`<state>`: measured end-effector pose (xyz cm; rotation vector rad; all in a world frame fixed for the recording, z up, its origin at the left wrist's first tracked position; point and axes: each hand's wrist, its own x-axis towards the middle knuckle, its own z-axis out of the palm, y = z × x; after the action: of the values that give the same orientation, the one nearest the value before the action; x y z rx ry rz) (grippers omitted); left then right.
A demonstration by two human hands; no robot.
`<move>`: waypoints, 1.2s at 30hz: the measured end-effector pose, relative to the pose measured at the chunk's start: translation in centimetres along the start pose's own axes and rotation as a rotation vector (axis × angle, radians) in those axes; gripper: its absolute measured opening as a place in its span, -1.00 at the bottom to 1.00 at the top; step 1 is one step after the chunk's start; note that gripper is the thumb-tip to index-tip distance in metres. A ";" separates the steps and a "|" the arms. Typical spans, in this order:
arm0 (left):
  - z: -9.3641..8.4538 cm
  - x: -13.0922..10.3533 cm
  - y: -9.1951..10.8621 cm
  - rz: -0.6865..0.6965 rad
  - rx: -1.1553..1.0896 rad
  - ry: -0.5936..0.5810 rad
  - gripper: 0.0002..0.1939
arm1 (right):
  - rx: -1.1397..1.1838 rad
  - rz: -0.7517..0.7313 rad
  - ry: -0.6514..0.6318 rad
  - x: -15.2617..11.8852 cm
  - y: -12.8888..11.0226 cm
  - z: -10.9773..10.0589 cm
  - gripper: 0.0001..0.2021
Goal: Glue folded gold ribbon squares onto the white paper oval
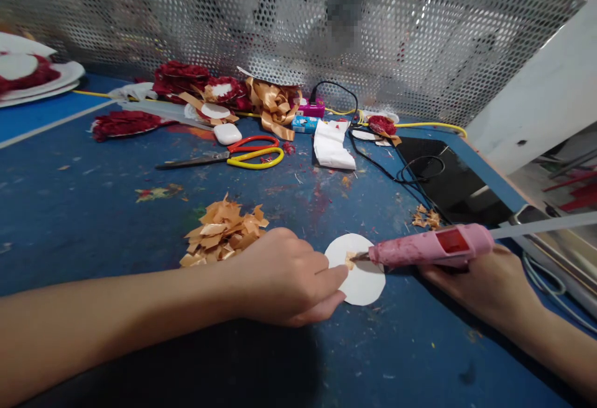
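A round white disc (364, 283) lies on the blue table (116, 221), with a small gold piece (349, 260) near its middle. My left hand (289, 277) has its fingers closed at the disc's left edge, fingertips beside the gold piece; whether they pinch anything is too small to tell. My right hand (494, 283) is wrapped round a pink glue gun (420, 248), whose metal nozzle reaches over the disc to the gold piece. A pile of cut gold ribbon pieces (224, 231) sits just beyond my left forearm.
Scissors (256, 153) with red and yellow handles lie behind the pile. Farther back are dark red ribbon bundles (181, 78), a gold ribbon coil (275, 106), white paper (333, 145) and cables. A black phone-like panel (457, 178) lies at right, before a perforated metal screen (280, 22).
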<state>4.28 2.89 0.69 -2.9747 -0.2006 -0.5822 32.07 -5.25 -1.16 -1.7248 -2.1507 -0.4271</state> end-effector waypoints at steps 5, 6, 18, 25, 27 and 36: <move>0.0 0.0 0.0 0.005 -0.011 -0.007 -0.80 | 0.035 0.040 -0.045 -0.2 0.2 0.5 -0.71; 0.1 -0.1 -0.1 0.005 -0.010 -0.006 -0.80 | 0.037 0.041 -0.052 -0.2 0.3 0.5 -0.71; 0.1 0.0 0.0 -0.002 0.003 0.000 -0.80 | -0.149 -0.230 0.009 0.6 0.0 -0.7 -0.65; 0.1 0.0 0.0 0.003 0.001 -0.002 -0.80 | -0.147 -0.203 -0.012 0.4 0.2 -0.5 -0.65; 0.0 0.0 0.0 0.001 0.002 -0.005 -0.79 | -0.115 -0.146 -0.017 0.3 0.2 -0.3 -0.66; -0.1 0.0 0.0 -0.005 0.006 -0.034 -0.80 | 0.010 -0.092 -0.042 0.2 -0.3 -0.5 -0.66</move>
<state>4.25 2.87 0.81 -2.9811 -0.2117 -0.5304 31.83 -5.38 -0.60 -1.6483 -2.2642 -0.4065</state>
